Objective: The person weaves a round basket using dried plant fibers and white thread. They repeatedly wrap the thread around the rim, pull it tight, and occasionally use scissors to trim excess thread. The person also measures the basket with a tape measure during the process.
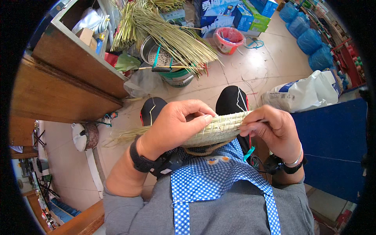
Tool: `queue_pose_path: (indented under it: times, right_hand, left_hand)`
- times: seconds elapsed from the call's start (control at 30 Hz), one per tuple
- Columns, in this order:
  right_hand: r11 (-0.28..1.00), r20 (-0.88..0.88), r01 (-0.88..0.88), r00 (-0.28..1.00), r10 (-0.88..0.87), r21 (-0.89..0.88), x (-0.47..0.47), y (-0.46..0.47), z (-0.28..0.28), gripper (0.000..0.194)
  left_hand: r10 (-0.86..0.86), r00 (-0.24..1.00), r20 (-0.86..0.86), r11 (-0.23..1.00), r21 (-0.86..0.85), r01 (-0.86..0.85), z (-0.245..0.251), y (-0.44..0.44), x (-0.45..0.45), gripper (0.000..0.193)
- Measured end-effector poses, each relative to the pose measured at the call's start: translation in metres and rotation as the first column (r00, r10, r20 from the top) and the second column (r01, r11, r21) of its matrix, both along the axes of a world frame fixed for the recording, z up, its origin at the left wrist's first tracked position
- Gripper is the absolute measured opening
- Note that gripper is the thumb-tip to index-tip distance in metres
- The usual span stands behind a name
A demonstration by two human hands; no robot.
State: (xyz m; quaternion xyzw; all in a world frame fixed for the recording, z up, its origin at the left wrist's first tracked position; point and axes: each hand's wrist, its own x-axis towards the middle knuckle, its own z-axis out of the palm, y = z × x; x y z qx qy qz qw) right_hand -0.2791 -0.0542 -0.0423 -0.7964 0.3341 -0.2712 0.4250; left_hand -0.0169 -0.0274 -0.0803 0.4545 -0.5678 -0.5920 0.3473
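Note:
A coiled basket of pale green straw [218, 132], stitched with light strands, is held above my lap. My left hand [179, 123] grips its upper rim, thumb on the near side and fingers over the top. Loose straw ends [126, 135] trail out to the left beyond that wrist. At the basket's right end, my right hand [270, 123] has thumb and fingertips pinched together against the wall. Something thin and dark shows between those fingers, but I cannot tell whether it is a needle or a strand. A brown handle-like loop [205, 151] hangs under the basket.
Ahead, bundles of straw stalks [176, 38] lie across a steamer pot [160, 55] on a green bucket [177, 77]. A red bin [229, 39] stands beyond. Wooden cabinet [67, 85] at left; white bag [305, 91] and blue panel [329, 147] at right.

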Motion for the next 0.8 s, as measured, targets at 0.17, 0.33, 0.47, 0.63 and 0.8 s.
queue_pose_path:
  times: [0.17, 0.33, 0.47, 0.63, 0.8]
  right_hand:
    - [0.996, 0.036, -0.006, 0.999, 0.009, -0.094, 0.013, 0.011, -0.011, 0.017]
    - [0.952, 0.091, 0.049, 0.996, -0.023, -0.303, 0.027, 0.011, -0.023, 0.018]
    - [0.942, 0.104, 0.034, 0.995, 0.001, -0.335, 0.030, 0.013, -0.026, 0.017]
    - [0.933, 0.067, 0.019, 0.998, 0.006, -0.358, 0.033, 0.014, -0.027, 0.015]
    - [0.938, 0.033, 0.010, 0.999, 0.001, -0.347, 0.035, 0.015, -0.025, 0.015]
  left_hand:
    - [0.014, 1.000, 0.021, 0.999, -0.031, -0.014, 0.002, 0.005, -0.007, 0.017]
    - [0.014, 1.000, -0.006, 0.999, -0.049, -0.015, 0.003, 0.011, -0.010, 0.017]
    - [0.035, 0.999, -0.016, 0.995, -0.097, -0.036, 0.000, 0.014, -0.012, 0.015]
    - [0.042, 0.999, -0.034, 0.992, -0.118, -0.046, -0.005, 0.016, -0.012, 0.014]
    - [0.037, 0.999, -0.013, 0.993, -0.113, -0.038, -0.005, 0.017, -0.011, 0.014]
